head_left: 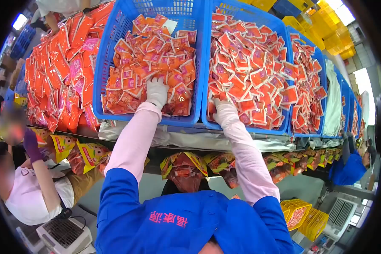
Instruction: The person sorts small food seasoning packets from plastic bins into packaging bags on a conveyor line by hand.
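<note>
Red sachets (173, 65) heaped in the blue crate (106, 55); likely light, pliable, slippery, best pinched at a sealed edge. Left hand (157, 92): fingers slightly apart, touching sachets. Right hand (225, 113): fingers curled against sachets in the neighbouring crate (252, 128), right of the blue crate; whether either clamps one, cannot tell.

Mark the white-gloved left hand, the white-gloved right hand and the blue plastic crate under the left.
White-gloved left hand (157, 92), head view: its back.
White-gloved right hand (225, 113), head view: its back.
Blue plastic crate (107, 62), head view: left wall.
</note>
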`<action>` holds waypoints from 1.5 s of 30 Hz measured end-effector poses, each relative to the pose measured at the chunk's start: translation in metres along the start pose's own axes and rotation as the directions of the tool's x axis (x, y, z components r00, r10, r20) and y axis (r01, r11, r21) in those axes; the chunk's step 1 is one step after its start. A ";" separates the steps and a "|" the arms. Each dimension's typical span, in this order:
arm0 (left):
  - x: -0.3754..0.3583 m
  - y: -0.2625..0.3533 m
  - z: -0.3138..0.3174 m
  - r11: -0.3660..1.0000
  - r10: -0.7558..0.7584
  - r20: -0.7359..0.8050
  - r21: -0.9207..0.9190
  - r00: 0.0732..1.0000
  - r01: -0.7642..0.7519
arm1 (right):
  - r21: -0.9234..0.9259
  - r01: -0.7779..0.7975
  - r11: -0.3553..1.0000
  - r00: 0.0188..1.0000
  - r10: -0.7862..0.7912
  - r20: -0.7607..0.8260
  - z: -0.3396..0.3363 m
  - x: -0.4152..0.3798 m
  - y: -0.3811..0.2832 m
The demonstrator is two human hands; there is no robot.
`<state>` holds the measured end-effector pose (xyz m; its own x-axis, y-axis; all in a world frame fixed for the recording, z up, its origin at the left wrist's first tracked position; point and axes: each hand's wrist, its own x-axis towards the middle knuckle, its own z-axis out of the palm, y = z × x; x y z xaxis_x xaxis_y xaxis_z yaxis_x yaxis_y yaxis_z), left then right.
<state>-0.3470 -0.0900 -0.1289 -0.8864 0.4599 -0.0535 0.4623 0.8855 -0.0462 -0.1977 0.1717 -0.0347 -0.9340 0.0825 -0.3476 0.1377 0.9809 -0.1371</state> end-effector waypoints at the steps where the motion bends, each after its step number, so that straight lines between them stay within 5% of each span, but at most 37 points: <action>1: -0.003 0.004 -0.022 0.998 0.055 -0.147 0.013 0.988 -0.053 | -0.036 -0.036 0.999 0.997 0.039 0.065 -0.003 0.001 0.003; 2: -0.009 0.002 -0.045 1.000 0.022 -0.074 -0.021 0.997 -0.023 | -0.032 -0.045 0.998 0.992 0.048 0.113 -0.003 0.004 0.011; 3: -0.014 -0.013 -0.035 0.963 0.029 -0.291 -0.248 0.956 -0.104 | 0.093 0.023 0.995 0.996 -0.015 -0.090 0.014 0.000 0.030; 4: -0.013 -0.029 -0.026 0.780 -0.002 -0.230 -0.610 0.973 -0.143 | 0.240 0.098 0.966 0.976 -0.046 -0.211 0.001 -0.017 0.037; 5: -0.044 -0.018 -0.074 0.644 -0.046 -0.178 -0.757 0.983 -0.107 | 0.340 0.069 0.938 0.915 0.076 -0.396 0.008 -0.026 0.048; 6: -0.076 0.001 -0.123 0.344 -0.017 -0.140 -0.930 0.990 -0.126 | 0.767 -0.032 0.641 0.965 0.219 -0.142 -0.042 -0.062 0.034; 7: -0.114 0.028 -0.164 0.283 -0.051 -0.180 -0.946 0.982 -0.159 | 0.983 0.031 0.180 0.974 0.217 -0.071 -0.041 -0.076 0.044; 8: -0.151 0.053 -0.194 0.364 0.009 -0.208 -0.910 0.978 -0.197 | 0.995 0.095 0.006 0.976 0.197 -0.094 -0.030 -0.082 0.064; 9: -0.187 0.083 -0.211 0.260 0.042 -0.151 -0.953 0.988 -0.157 | 0.987 0.159 -0.028 0.930 0.340 -0.140 -0.044 -0.104 0.052; 10: -0.215 0.109 -0.213 0.398 0.158 -0.270 -0.863 0.950 -0.311 | 0.986 0.166 -0.022 0.944 0.292 -0.153 -0.046 -0.118 0.050; 11: -0.240 0.137 -0.201 0.336 0.225 -0.370 -0.839 0.901 -0.429 | 0.985 0.173 -0.024 0.956 0.246 -0.162 -0.045 -0.135 0.046; 13: -0.283 0.190 -0.158 0.493 0.268 -0.251 -0.794 0.930 -0.356 | 0.870 0.145 0.472 0.988 -0.028 -0.150 -0.071 -0.185 0.018; 15: -0.291 0.205 -0.121 0.787 0.352 -0.147 -0.488 0.925 -0.377 | 0.781 0.254 0.571 0.947 -0.309 -0.082 -0.061 -0.214 0.003; 17: -0.300 0.198 -0.133 0.839 0.291 -0.024 -0.473 0.956 -0.268 | 0.514 0.510 0.689 0.839 -0.529 -0.124 0.008 -0.216 0.007; 19: -0.311 0.179 -0.138 0.802 0.318 -0.109 -0.498 0.942 -0.329 | 0.231 0.417 0.879 0.854 -0.466 0.231 0.020 -0.212 0.002; 21: -0.318 0.163 -0.114 0.835 0.535 0.011 -0.157 0.845 -0.527 | 0.051 0.435 0.899 0.804 -0.413 0.428 0.012 -0.211 -0.009; 23: -0.314 0.165 -0.112 0.824 0.544 -0.005 -0.186 0.839 -0.535 | -0.050 0.475 0.878 0.688 -0.336 0.643 0.002 -0.196 -0.045; 26: -0.305 0.170 -0.121 0.741 0.557 -0.230 -0.296 0.798 -0.602 | 0.080 0.483 0.872 0.724 -0.449 0.524 0.123 -0.154 -0.070; 27: -0.302 0.168 -0.119 0.723 0.575 -0.245 -0.295 0.781 -0.625 | 0.068 0.460 0.886 0.884 -0.464 0.067 0.153 -0.146 -0.077; 29: -0.290 0.148 -0.116 0.707 0.595 -0.224 -0.312 0.772 -0.635 | 0.089 0.476 0.875 0.859 -0.485 0.167 0.189 -0.119 -0.062; 31: -0.265 0.126 -0.161 0.620 0.522 -0.213 -0.570 0.826 -0.539 | 0.193 0.454 0.870 0.782 -0.493 0.383 0.111 -0.131 -0.066; 33: -0.213 0.094 -0.173 0.641 0.389 -0.333 -0.572 0.859 -0.512 | 0.279 0.425 0.861 0.652 -0.505 0.566 0.028 -0.141 -0.077; 35: -0.152 0.058 -0.160 0.811 0.268 -0.330 -0.430 0.905 -0.397 | 0.498 0.376 0.781 0.803 -0.543 0.245 -0.025 -0.138 -0.046; 36: -0.124 0.041 -0.136 0.864 0.185 -0.244 -0.421 0.952 -0.276 | 0.355 0.306 0.883 0.937 -0.345 0.049 -0.043 -0.131 -0.031; 37: -0.098 0.025 -0.106 0.939 0.144 -0.043 -0.310 0.989 -0.150 | 0.430 0.195 0.882 0.979 -0.151 -0.134 -0.056 -0.118 0.002; 38: -0.073 0.018 -0.089 0.997 0.065 0.252 -0.048 0.966 -0.055 | 0.263 -0.025 0.964 0.956 0.100 -0.275 -0.068 -0.103 0.017; 39: -0.047 0.024 -0.074 0.997 -0.074 0.515 0.037 0.854 0.064 | 0.154 -0.339 0.928 0.940 0.342 0.011 -0.051 -0.066 0.081; 40: -0.041 0.021 -0.059 0.998 -0.025 0.549 -0.035 0.835 0.053 | -0.017 -0.365 0.931 0.925 0.364 0.110 -0.033 -0.049 0.091; 43: -0.032 0.021 -0.049 0.998 0.059 0.498 -0.044 0.865 -0.043 | -0.019 -0.290 0.957 0.957 0.290 -0.002 0.010 -0.026 0.109; 44: -0.042 0.012 -0.052 0.965 0.196 0.286 -0.227 0.938 -0.133 | -0.018 -0.229 0.973 0.973 0.228 -0.046 0.010 -0.031 0.110; 45: -0.050 0.012 -0.065 0.944 0.150 0.191 -0.320 0.970 -0.083 | -0.044 -0.207 0.977 0.978 0.206 -0.026 0.004 -0.033 0.107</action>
<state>-0.2987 -0.0987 -0.0621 -0.7854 0.5667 -0.2490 0.5016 0.8184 0.2804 -0.1509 0.2729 -0.0415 -0.8937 0.2877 -0.3442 0.3136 0.9493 -0.0209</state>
